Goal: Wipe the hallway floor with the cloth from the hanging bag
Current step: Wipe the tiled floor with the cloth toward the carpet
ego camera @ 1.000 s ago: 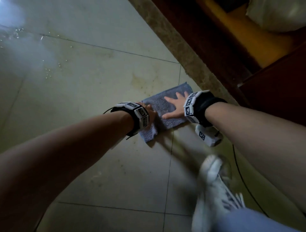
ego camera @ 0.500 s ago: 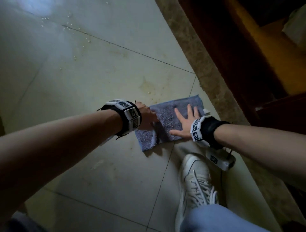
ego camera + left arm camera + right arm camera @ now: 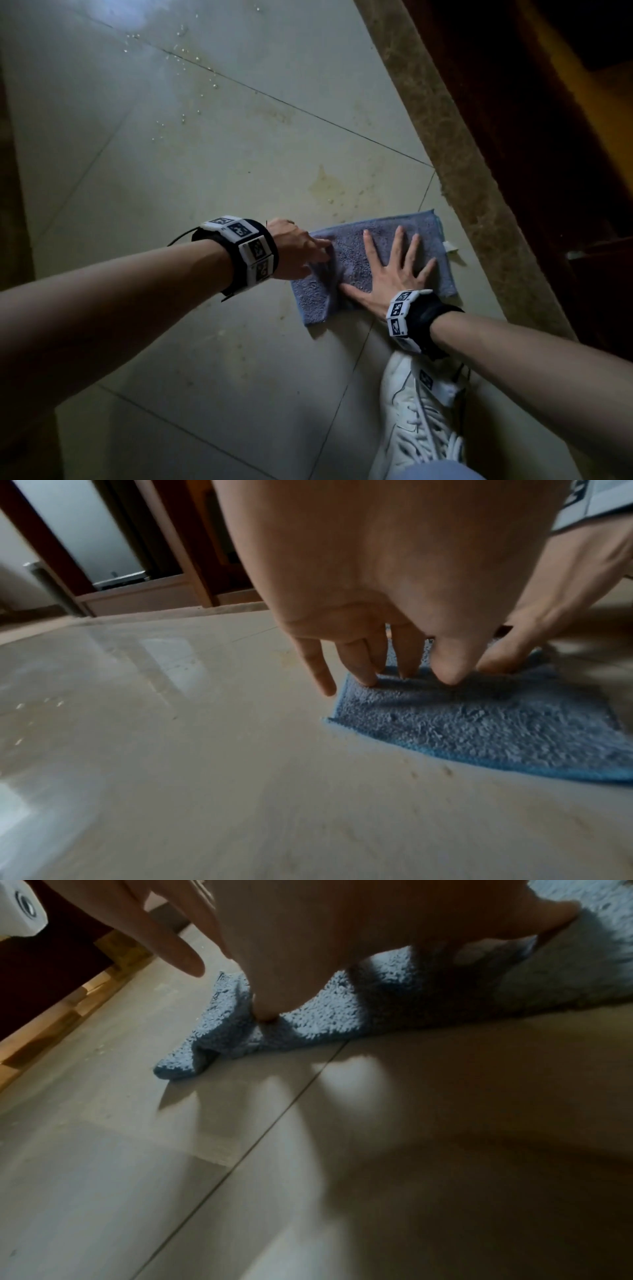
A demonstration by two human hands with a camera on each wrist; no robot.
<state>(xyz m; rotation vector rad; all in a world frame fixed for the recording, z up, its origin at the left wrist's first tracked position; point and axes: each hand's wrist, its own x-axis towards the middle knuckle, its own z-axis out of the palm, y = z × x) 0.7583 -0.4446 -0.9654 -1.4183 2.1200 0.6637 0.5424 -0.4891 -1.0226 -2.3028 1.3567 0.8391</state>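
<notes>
A blue-grey terry cloth (image 3: 317, 301) lies flat on the pale tiled floor (image 3: 205, 342) beside a stone strip. My right hand (image 3: 394, 270) presses on its middle, palm down, fingers spread wide. My left hand (image 3: 301, 250) rests straight fingertips on the cloth's left edge. In the left wrist view the left hand (image 3: 377, 666) pushes its fingertips into the cloth (image 3: 479, 723), with the little finger on bare tile. In the right wrist view the right hand (image 3: 308, 947) bears on the cloth (image 3: 325, 1015), whose near corner is rumpled.
A yellowish stain (image 3: 322, 181) marks the tile just beyond the cloth, and water droplets (image 3: 181, 61) lie farther off. The speckled stone strip (image 3: 455, 164) and dark wooden frame (image 3: 534, 171) bound the right side. My white sneaker (image 3: 411, 428) stands right behind the right wrist.
Both hands have drawn the cloth a little toward me, away from the yellowish stain. The right fingers are spread wider, and my shoe now sits closer to the cloth.
</notes>
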